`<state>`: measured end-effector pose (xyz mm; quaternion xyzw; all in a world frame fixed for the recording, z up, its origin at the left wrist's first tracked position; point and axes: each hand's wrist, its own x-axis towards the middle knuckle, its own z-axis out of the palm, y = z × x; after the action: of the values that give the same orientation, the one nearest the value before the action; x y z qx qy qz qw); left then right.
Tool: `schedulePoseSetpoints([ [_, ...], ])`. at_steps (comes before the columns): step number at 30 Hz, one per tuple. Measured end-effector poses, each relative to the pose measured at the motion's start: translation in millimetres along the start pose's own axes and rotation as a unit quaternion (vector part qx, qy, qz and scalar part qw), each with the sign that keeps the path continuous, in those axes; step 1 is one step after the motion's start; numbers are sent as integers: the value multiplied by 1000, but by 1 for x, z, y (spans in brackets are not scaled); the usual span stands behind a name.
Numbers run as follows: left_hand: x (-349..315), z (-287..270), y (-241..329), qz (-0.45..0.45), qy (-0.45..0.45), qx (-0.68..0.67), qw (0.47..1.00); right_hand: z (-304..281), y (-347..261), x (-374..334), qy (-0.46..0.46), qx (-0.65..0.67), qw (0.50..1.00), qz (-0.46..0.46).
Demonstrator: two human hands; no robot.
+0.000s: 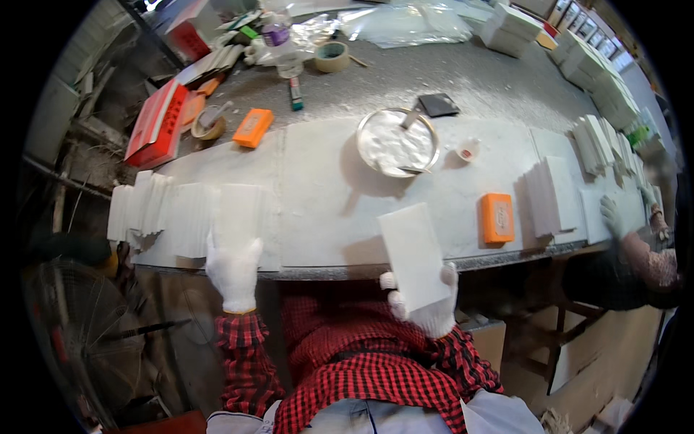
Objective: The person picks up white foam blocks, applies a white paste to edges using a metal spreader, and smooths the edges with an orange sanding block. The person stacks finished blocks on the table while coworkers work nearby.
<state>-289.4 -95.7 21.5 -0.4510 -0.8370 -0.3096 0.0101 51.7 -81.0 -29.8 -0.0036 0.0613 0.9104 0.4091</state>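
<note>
My right hand (pixel 434 318), in a white knit glove, grips a thin white rectangular tile (pixel 416 253) by its lower end. This tile is tilted over the table's front edge, its broad face toward me. On the left, my left hand (pixel 235 273), also gloved, closes around the lower end of another white tile (pixel 240 213). That one stands at the right end of a leaning row of white tiles (pixel 184 217). A metal bowl (pixel 397 142) of white powder or paste, with a handled tool in it, sits beyond my hands.
An orange box (pixel 497 218) lies right of the held tile, beside a standing stack of tiles (pixel 553 195). Another person's gloved hand (pixel 614 217) is at the far right. A small white cup (pixel 468 150), black pad (pixel 439 105), tape roll (pixel 332 56) and red box (pixel 157 123) lie farther back.
</note>
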Motion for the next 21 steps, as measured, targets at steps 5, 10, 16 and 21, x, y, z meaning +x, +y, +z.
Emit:
schedulePoseSetpoints([
  [5, 1, -2, -12, 7, 33, -17, 999, 30, -29, -23, 65, -299, 947, -96],
  [10, -6, -12, 10, 29, 27, 9, 999, 106, -71, -57, 322, -766, 447, -331],
  [16, -32, -27, 31, -239, -316, -575, 716, 137, -168, -87, 396, -857, -74, -320],
  [21, -70, 10, 49, -243, -393, -657, 596, 125, -221, -97, 397, -859, -53, -319],
])
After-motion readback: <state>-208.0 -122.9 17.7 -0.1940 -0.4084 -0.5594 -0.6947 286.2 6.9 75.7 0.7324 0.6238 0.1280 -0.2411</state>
